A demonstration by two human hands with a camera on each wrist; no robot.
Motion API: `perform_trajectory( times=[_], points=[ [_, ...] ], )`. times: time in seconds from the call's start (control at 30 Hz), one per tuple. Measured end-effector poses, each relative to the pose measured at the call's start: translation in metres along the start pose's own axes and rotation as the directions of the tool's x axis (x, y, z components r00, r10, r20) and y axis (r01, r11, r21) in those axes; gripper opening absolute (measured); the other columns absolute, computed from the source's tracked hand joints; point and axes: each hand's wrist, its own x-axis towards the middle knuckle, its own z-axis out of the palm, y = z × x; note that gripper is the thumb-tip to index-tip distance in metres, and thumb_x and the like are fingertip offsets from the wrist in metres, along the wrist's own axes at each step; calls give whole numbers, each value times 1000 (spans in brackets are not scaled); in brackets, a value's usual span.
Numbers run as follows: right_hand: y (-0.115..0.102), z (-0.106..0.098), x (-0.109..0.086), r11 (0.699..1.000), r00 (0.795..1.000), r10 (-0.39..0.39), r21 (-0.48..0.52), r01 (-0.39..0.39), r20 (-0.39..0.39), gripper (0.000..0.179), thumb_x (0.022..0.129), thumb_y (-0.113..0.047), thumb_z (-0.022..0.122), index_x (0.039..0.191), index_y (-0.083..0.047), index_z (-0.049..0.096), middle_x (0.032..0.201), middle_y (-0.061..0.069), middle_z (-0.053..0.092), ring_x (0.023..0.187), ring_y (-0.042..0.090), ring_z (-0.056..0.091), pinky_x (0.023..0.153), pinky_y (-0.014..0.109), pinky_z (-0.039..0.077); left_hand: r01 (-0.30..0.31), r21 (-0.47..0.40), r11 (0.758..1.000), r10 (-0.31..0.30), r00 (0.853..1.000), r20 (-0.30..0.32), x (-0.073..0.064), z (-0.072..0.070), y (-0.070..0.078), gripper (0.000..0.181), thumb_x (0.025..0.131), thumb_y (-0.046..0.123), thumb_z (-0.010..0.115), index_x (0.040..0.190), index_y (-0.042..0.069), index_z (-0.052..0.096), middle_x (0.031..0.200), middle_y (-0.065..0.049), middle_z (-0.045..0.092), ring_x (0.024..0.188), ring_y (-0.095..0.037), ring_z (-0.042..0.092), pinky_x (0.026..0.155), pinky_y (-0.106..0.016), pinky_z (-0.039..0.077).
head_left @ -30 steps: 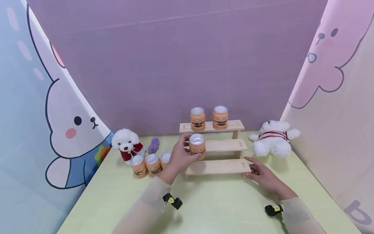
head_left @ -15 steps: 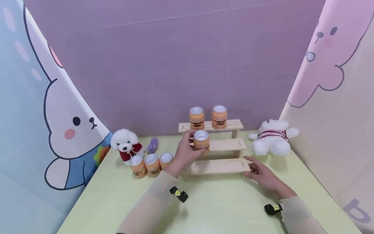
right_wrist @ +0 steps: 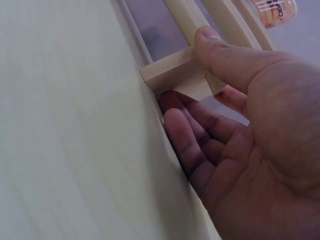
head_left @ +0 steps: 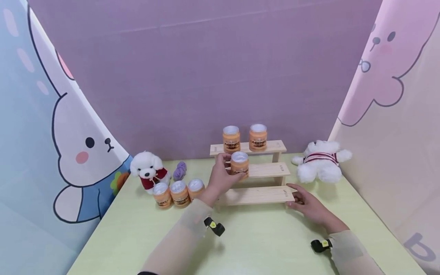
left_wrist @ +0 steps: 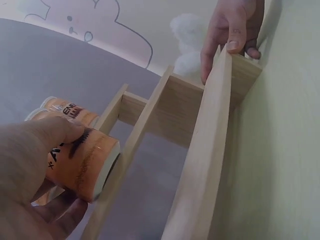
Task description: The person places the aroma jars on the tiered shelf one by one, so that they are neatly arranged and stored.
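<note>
My left hand [head_left: 220, 178] grips an orange can [head_left: 239, 168] with a silver lid, thumb at its front and fingers behind. It holds the can upright at the left part of the middle shelf of a three-tier wooden display stand [head_left: 258, 195]. In the left wrist view the can's base [left_wrist: 106, 172] is right at that shelf's edge. With the thumb on top and the forefinger behind, my right hand [head_left: 311, 206] pinches the right end of the lowest tier. Its other fingers [right_wrist: 182, 132] curl beside the end support, near the table. Two similar cans [head_left: 258, 138] stand on the top shelf.
Three more orange cans [head_left: 180, 195] stand in a row on the table at left. Behind them sit a white plush dog [head_left: 148, 168] in red and a purple yarn skein [head_left: 180, 171]. A white plush toy [head_left: 321, 164] lies at right. A purple backdrop [head_left: 192, 76] rises behind.
My left hand has carried the can a little to the right and slightly up along the middle shelf. The right hand keeps its place at the stand's end.
</note>
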Motion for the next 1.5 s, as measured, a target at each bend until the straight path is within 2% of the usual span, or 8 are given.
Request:
perform_trajectory(
  times=[0.07, 0.17, 0.3, 0.5, 0.7, 0.93, 1.27, 1.5],
  points=[
    [1, -1, 0, 1000, 1000, -8, 1, 8, 10, 74, 100, -14, 72, 161, -5, 32, 126, 22, 68, 108, 25, 67, 86, 25, 55, 17, -12, 1000, -17, 1000, -9, 0, 3, 0, 73, 83, 18, 92, 136, 15, 42, 130, -7, 56, 115, -25, 64, 94, -34, 58],
    [1, -1, 0, 1000, 1000, -7, 4, 7, 7, 74, 100, -15, 72, 161, -5, 32, 126, 22, 68, 108, 25, 67, 87, 25, 55, 26, -23, 999, -26, 1000, 0, -1, 8, 0, 74, 83, 15, 92, 138, 16, 43, 133, -7, 56, 119, -27, 63, 97, -33, 57],
    [0, 0, 1, 1000, 1000, -8, -2, 8, 5, 74, 100, -15, 72, 161, -4, 32, 125, 21, 68, 107, 23, 67, 86, 24, 55, 7, -48, 999, -6, 1000, 24, -4, 11, 1, 77, 82, 3, 87, 144, 15, 43, 137, -9, 58, 126, -29, 60, 102, -33, 55],
    [0, 0, 0, 1000, 1000, -10, -15, 10, 4, 73, 100, -15, 73, 160, -3, 33, 124, 21, 68, 106, 22, 67, 85, 24, 55, -37, -92, 995, 38, 999, 8, -4, 18, -1, 76, 79, -7, 84, 143, 14, 47, 135, -9, 59, 123, -31, 62, 102, -34, 55],
    [1, 0, 0, 1000, 1000, 11, -8, -11, 0, 75, 100, -16, 73, 161, -5, 32, 126, 20, 68, 107, 21, 67, 86, 24, 55, -21, -78, 997, 20, 1000, -6, 0, 29, 2, 77, 80, -3, 88, 144, 15, 49, 130, -8, 61, 119, -29, 64, 98, -35, 57],
    [-2, 0, 1, 1000, 1000, -2, -12, 2, 8, 74, 100, -16, 73, 161, -5, 33, 126, 21, 68, 109, 27, 67, 87, 25, 55, 9, -40, 999, -9, 1000, 3, 3, 39, 9, 79, 82, 0, 85, 149, 16, 46, 137, -12, 61, 120, -29, 66, 99, -31, 56],
    [0, -1, 1, 1000, 1000, -11, -1, 11, 3, 74, 100, -14, 73, 161, -5, 32, 125, 21, 68, 107, 24, 67, 86, 25, 55, 14, -62, 998, -13, 1000, 22, 8, 49, 10, 77, 84, 0, 85, 149, 17, 47, 137, -11, 61, 118, -27, 67, 97, -29, 56],
    [1, -1, 0, 1000, 1000, -8, 8, 7, 10, 75, 100, -14, 73, 161, -4, 32, 124, 20, 69, 106, 24, 67, 86, 25, 55, 15, -88, 996, -13, 1000, 22, 13, 58, 6, 75, 85, 2, 85, 149, 18, 47, 134, -8, 62, 118, -25, 66, 97, -30, 57]
  ],
)
